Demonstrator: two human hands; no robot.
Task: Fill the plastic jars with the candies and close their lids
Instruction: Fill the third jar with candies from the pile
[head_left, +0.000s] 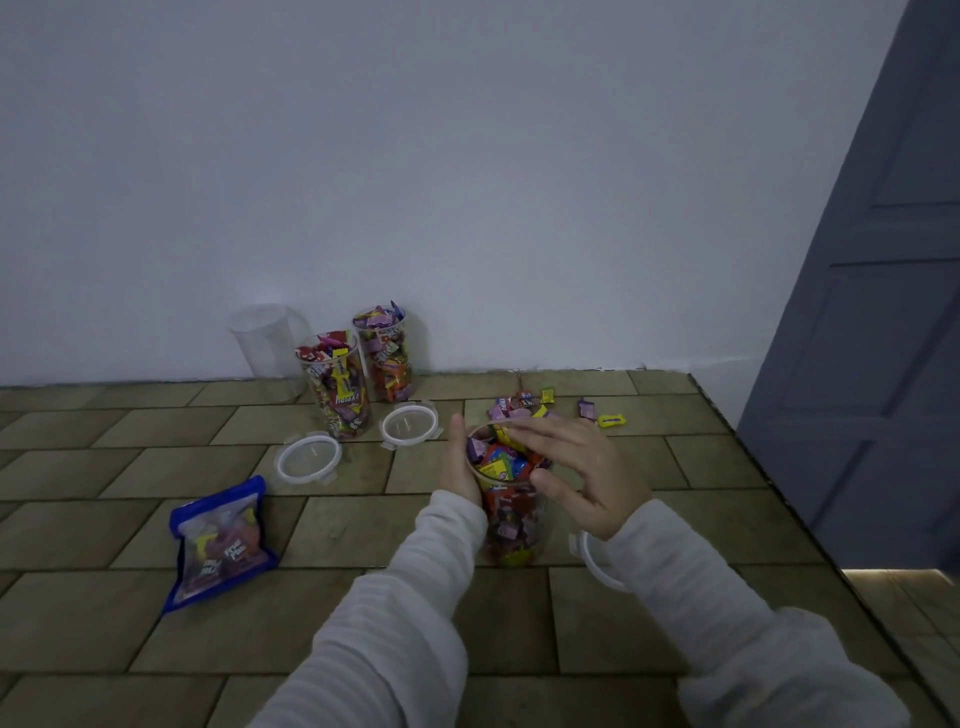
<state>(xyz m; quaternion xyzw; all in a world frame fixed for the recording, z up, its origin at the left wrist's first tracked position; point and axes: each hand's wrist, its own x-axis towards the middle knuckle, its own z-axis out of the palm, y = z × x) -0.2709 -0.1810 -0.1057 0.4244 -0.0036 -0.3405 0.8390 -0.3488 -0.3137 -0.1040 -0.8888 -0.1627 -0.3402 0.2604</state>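
Sleeves: pale ribbed sleeves (415, 597) reach in from the near edge, one on each arm
Left hand: left hand (460, 462) wraps the left side of the clear plastic jar packed with bright wrapped candies (511, 509), thumb up by the rim
Right hand: right hand (576, 470) hovers over the jar mouth, fingers (530, 427) straight and loosely spread across the top candies, gripping nothing
Jar: upright on the tan tiled floor (156, 519), lid off
Nearest lid: white-rimmed clear lid (597, 564) lies just right of the jar, partly under the right sleeve
Loose candies: small scatter of wrapped candies (545, 408) behind the jar
Other lids: two white-rimmed lids (410, 426) (307, 460) flat on the floor
Other jars: two filled uncovered jars (340, 387) (387, 356) and one empty clear jar (267, 345) by the white wall (467, 182)
Bag: blue-edged clear candy bag (221, 543) to the left
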